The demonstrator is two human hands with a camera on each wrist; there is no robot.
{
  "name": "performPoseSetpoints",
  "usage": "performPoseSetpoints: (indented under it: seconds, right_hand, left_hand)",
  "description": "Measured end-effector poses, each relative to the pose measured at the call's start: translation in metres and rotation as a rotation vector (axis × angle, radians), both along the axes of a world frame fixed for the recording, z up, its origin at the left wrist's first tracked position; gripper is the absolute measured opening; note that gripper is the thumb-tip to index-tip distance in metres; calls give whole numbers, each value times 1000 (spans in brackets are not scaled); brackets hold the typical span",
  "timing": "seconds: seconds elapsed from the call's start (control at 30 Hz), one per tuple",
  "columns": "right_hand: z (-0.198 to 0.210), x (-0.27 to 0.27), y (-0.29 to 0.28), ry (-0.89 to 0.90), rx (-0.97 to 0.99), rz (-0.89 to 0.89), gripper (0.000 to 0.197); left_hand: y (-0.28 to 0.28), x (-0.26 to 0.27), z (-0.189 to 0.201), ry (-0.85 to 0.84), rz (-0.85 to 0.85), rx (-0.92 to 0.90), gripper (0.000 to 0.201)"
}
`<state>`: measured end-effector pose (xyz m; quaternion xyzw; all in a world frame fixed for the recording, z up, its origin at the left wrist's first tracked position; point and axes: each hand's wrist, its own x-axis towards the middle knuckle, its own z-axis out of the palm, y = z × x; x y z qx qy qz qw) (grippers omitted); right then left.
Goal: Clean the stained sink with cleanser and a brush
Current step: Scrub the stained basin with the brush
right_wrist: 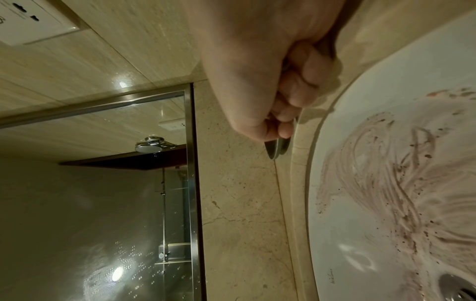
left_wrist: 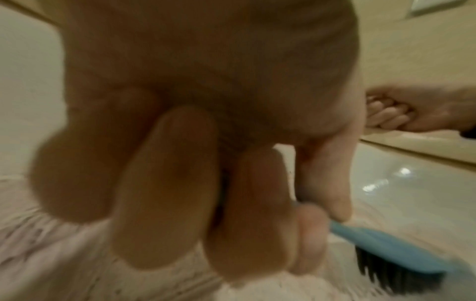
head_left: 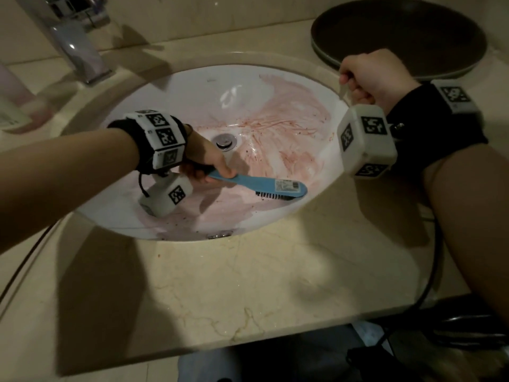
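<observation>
Blue brush (head_left: 259, 186), clenched in your left hand (head_left: 203, 161), points right at centre frame toward the pink-stained sink (head_left: 289, 125); your right hand (head_left: 371, 78) is fisted, empty.

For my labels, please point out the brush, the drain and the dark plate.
brush (head_left: 286, 186), head view, back of its blue head.
drain (head_left: 225, 140), head view, metal stopper.
dark plate (head_left: 399, 31), head view, its inner surface.

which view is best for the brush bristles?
Head view: the blue brush lies whole across the stained sink, dark bristles down at the near wall, handle in the left hand. Left wrist view shows the bristles close but blurred, partly behind fingers. Right wrist view shows no brush, only stains and drain.
</observation>
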<state>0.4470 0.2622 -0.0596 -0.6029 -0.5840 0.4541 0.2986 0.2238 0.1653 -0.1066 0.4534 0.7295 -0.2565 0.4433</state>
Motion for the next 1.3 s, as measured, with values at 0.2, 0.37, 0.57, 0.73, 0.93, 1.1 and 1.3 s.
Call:
performPoseSetpoints:
  seconds: [0.2, 0.37, 0.57, 0.73, 0.93, 1.1, 1.3]
  right_hand:
    - [-1, 0, 1, 6, -2, 0, 22]
    - [-1, 0, -1, 16, 10, -5, 22]
    - [-1, 1, 0, 50, 7, 11, 22]
    - [0, 3, -1, 37, 1, 15, 22]
    - [-1, 3, 2, 29, 2, 25, 21]
    - [-2, 2, 3, 25, 4, 20, 21]
    - [-4, 2, 6, 21, 11, 13, 21]
  left_hand:
    - [-15, -29, 15, -47, 64, -173, 43]
    - [-26, -43, 19, -27, 142, -149, 40]
    - [-15, -13, 4, -35, 92, 110, 50]
    - [-14, -5, 13, -20, 151, 56, 45]
    - [-25, -38, 25, 133, 180, -81, 49]
    - [-9, -21, 16, 80, 78, 11, 48]
    - [33, 12, -11, -2, -145, 254, 50]
